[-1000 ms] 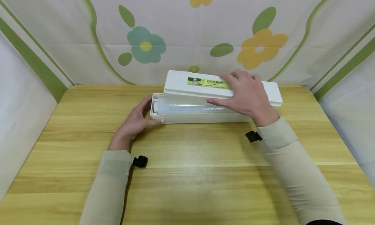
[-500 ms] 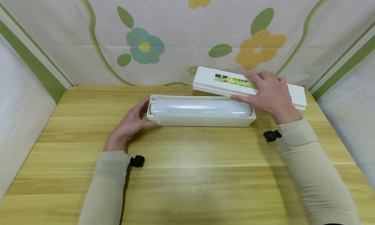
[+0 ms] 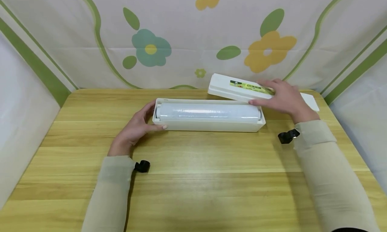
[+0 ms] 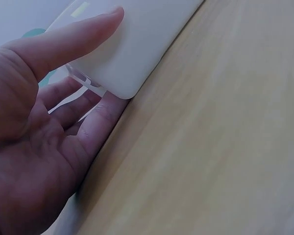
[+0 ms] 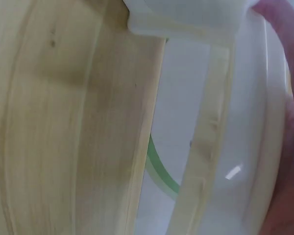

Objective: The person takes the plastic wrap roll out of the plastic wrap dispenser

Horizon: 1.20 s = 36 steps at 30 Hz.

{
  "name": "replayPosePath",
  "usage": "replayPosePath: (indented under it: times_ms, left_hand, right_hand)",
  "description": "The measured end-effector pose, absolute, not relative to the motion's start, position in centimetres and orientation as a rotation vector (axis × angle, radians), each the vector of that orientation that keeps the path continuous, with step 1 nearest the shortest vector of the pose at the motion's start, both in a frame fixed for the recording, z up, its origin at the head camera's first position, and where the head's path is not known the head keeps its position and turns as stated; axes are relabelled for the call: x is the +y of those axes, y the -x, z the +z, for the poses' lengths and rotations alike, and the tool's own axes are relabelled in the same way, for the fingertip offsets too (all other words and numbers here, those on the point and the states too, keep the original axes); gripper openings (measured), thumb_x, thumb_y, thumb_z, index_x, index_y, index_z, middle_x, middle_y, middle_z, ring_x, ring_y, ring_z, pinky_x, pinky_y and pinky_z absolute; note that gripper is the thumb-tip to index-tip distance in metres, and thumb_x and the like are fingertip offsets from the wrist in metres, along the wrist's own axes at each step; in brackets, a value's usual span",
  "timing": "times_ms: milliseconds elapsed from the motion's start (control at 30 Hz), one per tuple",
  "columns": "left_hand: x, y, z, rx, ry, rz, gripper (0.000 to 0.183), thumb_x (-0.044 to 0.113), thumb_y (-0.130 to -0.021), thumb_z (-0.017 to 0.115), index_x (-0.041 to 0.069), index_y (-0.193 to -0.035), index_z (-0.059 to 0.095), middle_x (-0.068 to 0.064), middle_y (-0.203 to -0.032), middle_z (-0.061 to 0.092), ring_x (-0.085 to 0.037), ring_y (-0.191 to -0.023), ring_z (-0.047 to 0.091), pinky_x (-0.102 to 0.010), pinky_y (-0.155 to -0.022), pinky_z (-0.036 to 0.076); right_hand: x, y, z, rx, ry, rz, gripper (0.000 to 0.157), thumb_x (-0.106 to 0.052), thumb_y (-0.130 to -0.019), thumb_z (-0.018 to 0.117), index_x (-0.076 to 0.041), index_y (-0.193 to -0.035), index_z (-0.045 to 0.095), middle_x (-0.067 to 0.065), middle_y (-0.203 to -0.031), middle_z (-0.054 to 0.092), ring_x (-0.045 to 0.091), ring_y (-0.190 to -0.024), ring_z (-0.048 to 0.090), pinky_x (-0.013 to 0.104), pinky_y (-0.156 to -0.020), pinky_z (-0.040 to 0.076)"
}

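A long white cling film box stands uncovered on the table, and a shiny roll of cling film lies inside it. My left hand holds the box's left end, thumb along the front wall and fingers round behind. In the left wrist view the thumb presses the box wall while the other fingers go behind the end. My right hand grips the white box lid with its green and yellow label, behind and right of the box. The right wrist view shows the lid's underside edge tilted above the table.
The wooden table stretches in front of the box. A flowered curtain hangs right behind the table's back edge. Small black wrist cameras stick out beside the left cuff and the right cuff.
My right hand has carried the lid off the box toward the right, slightly lower in the last half second. The whole film roll has come into view. My left hand keeps its hold.
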<state>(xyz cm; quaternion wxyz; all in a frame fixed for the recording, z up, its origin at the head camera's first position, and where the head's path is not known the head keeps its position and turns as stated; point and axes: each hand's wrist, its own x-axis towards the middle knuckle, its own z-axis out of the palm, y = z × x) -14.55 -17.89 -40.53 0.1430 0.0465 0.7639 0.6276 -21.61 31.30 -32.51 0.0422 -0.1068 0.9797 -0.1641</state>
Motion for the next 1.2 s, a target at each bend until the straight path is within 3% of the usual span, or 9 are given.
replayPosePath:
  times_ms: [267,600,900,1200]
  left_hand:
    - [-17.7,14.6,-40.5,2.204,-0.137,1.820,0.109,0.003,-0.083,0.092,0.024,-0.171,0.032,-0.005,-0.170,0.041,-0.026,-0.159,0.034,-0.051,-0.132,0.027]
    - [-17.6,14.4,-40.3,2.212,-0.130,1.828,0.108,0.001,-0.081,0.092,0.019,-0.170,0.033,-0.007,-0.168,0.044,-0.026,-0.158,0.037,-0.051,-0.132,0.029]
    - [-17.5,14.7,-40.5,2.211,-0.149,1.840,0.106,-0.002,-0.080,0.092,0.016,-0.167,0.036,-0.006,-0.167,0.045,-0.025,-0.156,0.040,-0.049,-0.131,0.031]
    - [-17.6,14.7,-40.3,2.205,-0.136,1.837,0.108,0.000,-0.080,0.093,0.018,-0.168,0.034,-0.006,-0.168,0.044,-0.025,-0.156,0.039,-0.049,-0.131,0.032]
  right_hand:
    - [32.0,22.3,-31.9,2.882,0.304,-0.636,0.092,-0.063,-0.087,0.082,-0.025,-0.164,0.048,0.027,-0.167,0.043,0.047,-0.142,0.047,0.068,-0.107,0.041]
    - [33.6,23.9,-31.4,2.765,0.210,-0.650,0.096,-0.066,-0.089,0.079,-0.029,-0.168,0.039,0.019,-0.175,0.033,0.048,-0.159,0.032,0.074,-0.118,0.032]
    - [34.1,24.1,-31.5,2.760,0.238,-0.634,0.097,-0.062,-0.089,0.081,-0.028,-0.169,0.037,0.020,-0.175,0.032,0.050,-0.157,0.032,0.077,-0.116,0.031]
    - [34.5,24.3,-32.7,2.751,0.360,-0.653,0.088,-0.051,-0.092,0.084,-0.019,-0.164,0.047,0.025,-0.168,0.043,0.052,-0.155,0.036,0.077,-0.120,0.029]
